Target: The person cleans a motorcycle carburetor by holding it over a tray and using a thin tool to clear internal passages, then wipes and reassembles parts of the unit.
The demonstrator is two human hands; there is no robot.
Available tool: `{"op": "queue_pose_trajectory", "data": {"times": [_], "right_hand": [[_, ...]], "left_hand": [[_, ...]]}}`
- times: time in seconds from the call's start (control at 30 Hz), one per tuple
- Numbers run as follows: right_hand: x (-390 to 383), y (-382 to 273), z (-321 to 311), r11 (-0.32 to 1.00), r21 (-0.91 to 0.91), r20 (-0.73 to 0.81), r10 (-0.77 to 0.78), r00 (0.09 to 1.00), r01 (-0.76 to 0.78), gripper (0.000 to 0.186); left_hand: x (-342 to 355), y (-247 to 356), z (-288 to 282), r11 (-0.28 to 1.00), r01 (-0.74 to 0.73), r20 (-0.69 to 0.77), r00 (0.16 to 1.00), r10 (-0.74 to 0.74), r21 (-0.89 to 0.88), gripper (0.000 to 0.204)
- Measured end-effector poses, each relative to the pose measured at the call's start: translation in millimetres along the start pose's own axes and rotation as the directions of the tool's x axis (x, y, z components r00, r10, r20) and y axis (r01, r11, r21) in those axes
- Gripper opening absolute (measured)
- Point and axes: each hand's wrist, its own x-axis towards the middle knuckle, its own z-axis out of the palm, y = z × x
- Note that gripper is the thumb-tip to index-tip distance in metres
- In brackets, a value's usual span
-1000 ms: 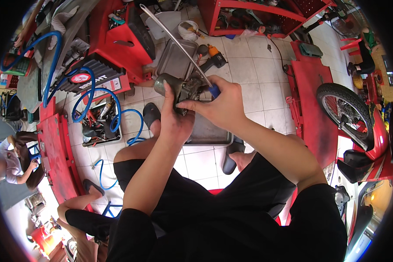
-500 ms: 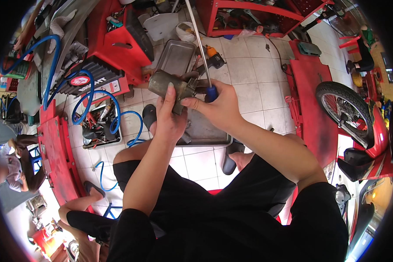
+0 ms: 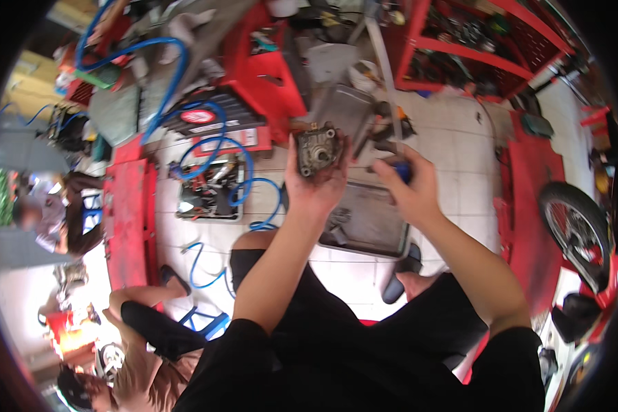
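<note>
A greasy metal engine part, squarish with bolt holes at its corners, rests in my left hand. The fingers wrap its sides, and its holed face is turned up. Apart from it, to the right, my right hand closes round the blue handle of a screwdriver. Its long metal shaft rises toward the upper edge, blurred. Something small and dark shows by the right fingertips, too blurred to name. Below the hands a metal tray lies on the tiled floor with small metal pieces at its left side.
Left of the tray stands a bin of tools, with a coiled blue hose over it. A second tray and a cordless drill lie beyond. Red lift platforms flank both sides; a motorcycle wheel is right. A person sits lower left.
The engine part has been turned from its cylindrical side to its bolt-holed face. My right hand has drawn off it to the right with the screwdriver. The whole view has shifted.
</note>
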Motion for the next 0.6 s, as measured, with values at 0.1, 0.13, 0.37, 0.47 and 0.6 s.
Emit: {"op": "queue_pose_trajectory", "data": {"times": [0.1,0.13,0.37,0.47,0.6], "right_hand": [[-1,10,-2,0.995,0.072,0.058,0.064,0.996,-0.068,0.035],[-2,12,-3,0.993,0.067,0.045,0.098,0.994,-0.101,0.034],[-6,4,7,0.981,0.052,0.068,0.182,0.981,-0.185,0.033],[-3,10,6,0.991,-0.021,0.093,0.134,0.987,-0.133,0.031],[-4,12,7,0.995,-0.024,0.134,0.095,0.986,-0.092,0.031]], "left_hand": [[-2,27,18,0.992,-0.085,0.037,0.995,0.089,-0.098,0.042],[-2,33,21,0.979,-0.137,0.064,0.987,0.148,-0.149,0.042],[-15,54,29,0.957,-0.204,0.166,0.956,0.24,-0.208,0.046],[-17,49,33,0.963,-0.19,0.181,0.958,0.224,-0.19,0.048],[-15,38,30,0.98,-0.188,0.181,0.964,0.198,-0.069,0.049]]}}
